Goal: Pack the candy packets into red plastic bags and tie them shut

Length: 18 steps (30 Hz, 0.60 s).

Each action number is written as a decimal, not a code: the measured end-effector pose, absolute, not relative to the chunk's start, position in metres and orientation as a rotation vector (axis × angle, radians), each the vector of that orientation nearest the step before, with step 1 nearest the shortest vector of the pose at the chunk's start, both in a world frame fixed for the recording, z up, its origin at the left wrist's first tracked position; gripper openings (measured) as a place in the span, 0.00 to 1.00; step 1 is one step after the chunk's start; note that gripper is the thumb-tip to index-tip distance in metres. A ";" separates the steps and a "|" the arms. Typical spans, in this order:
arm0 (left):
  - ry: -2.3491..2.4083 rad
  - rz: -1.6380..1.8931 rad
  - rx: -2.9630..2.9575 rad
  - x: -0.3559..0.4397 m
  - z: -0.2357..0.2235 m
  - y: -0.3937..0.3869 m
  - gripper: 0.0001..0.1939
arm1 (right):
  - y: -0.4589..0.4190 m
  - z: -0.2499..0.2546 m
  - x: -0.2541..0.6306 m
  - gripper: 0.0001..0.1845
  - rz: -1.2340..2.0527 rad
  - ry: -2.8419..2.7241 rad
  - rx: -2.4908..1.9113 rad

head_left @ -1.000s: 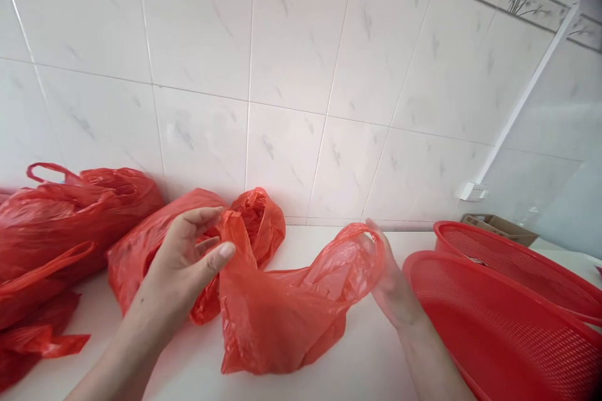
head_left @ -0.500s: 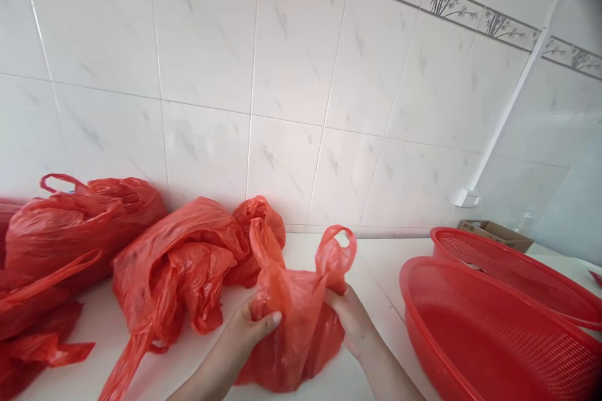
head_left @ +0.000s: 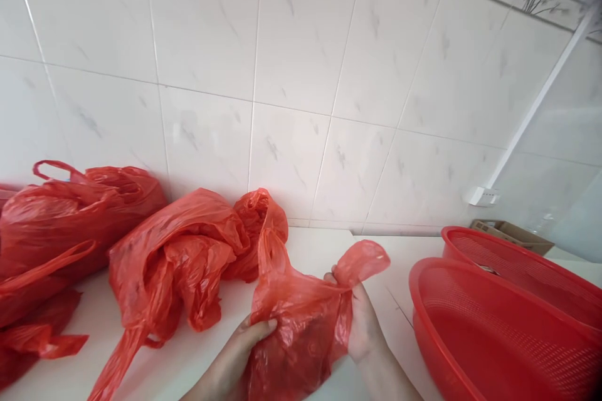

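Observation:
A crumpled red plastic bag [head_left: 301,319] is held low over the white counter [head_left: 320,247]. My left hand [head_left: 237,357] pinches its left side, thumb lying on the plastic. My right hand [head_left: 364,322] grips its right side just under a handle loop that sticks up to the right. The bag's other handle rises beside a second red bag [head_left: 183,257], which lies crumpled on the counter to the left.
A fuller red bag [head_left: 70,213] leans on the tiled wall at far left, with more red plastic [head_left: 32,338] below it. Two red perforated basins [head_left: 508,332] stand at right, a cardboard box [head_left: 512,236] behind them. A white conduit runs up the corner.
Both hands dropped from holding the bag spread wide and closed in on its sides, bunching it. Since the last half second the right handle loop has tipped over to the right.

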<state>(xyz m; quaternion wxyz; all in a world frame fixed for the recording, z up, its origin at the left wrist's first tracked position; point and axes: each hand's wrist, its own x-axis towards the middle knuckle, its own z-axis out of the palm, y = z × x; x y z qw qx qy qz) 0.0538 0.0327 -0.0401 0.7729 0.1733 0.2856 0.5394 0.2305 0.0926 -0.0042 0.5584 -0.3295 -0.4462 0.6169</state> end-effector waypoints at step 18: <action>0.478 1.240 0.175 0.047 -0.030 0.033 0.11 | 0.074 -0.009 0.213 0.09 2.098 -0.436 -0.564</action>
